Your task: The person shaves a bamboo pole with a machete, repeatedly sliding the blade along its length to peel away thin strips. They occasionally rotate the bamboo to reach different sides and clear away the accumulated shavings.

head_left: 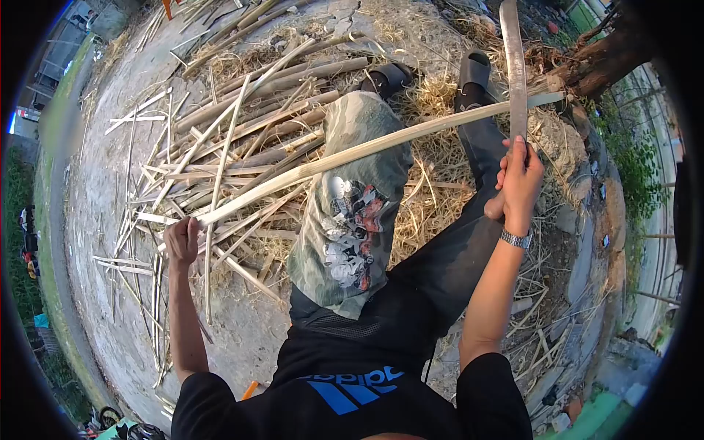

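My left hand [182,240] is closed around the near-left end of a long pale bamboo strip [323,163]. The strip slants up to the right across my lap, over a camouflage cloth [359,139] on my thigh. In my right hand [522,180] is the wooden handle of a long machete [515,66], its blade pointing up and away from me. Near its far right end, the strip overlaps the blade in this view. A metal-band watch [516,238] is on my right wrist.
Split strips and bamboo poles [271,81] lie piled at the left and ahead. Curly shavings [433,191] cover the ground between my legs, and my sandals [475,70] rest among them. A tree trunk [609,59] stands at the upper right.
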`<state>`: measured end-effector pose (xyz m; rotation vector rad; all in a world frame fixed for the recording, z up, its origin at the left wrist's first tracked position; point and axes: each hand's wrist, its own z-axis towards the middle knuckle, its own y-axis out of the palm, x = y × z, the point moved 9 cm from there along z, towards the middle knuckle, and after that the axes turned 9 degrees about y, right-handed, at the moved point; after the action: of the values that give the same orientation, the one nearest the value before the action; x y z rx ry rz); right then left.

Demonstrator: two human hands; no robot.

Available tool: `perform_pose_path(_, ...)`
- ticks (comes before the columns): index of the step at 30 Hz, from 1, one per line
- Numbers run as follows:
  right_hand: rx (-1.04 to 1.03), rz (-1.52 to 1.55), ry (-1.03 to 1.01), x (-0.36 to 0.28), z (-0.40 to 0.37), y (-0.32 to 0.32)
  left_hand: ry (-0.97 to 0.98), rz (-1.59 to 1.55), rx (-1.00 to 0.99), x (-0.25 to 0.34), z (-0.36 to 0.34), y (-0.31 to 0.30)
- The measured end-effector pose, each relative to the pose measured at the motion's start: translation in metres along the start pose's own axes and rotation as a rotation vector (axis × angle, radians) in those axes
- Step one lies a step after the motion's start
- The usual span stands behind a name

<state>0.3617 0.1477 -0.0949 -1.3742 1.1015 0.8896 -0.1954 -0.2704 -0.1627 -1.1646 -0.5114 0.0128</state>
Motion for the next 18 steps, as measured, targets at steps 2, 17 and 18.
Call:
perform_pose_path(2, -0.019, 0.031, 0.025, 0.011, -0.004, 0.015, 0.016, 0.048, 0.002, -0.014, 0.005, 0.009)
perform_pose_path(17, 0.07, 0.086, 0.098, 0.024, 0.015, -0.007, 0.194, 0.115, 0.067, -0.08, 0.022, 0.029)
perform_pose_path(18, 0.026, -0.03, 0.019, 0.018, -0.001, 0.007, 0.206, 0.164, 0.055, -0.092, 0.021, 0.034)
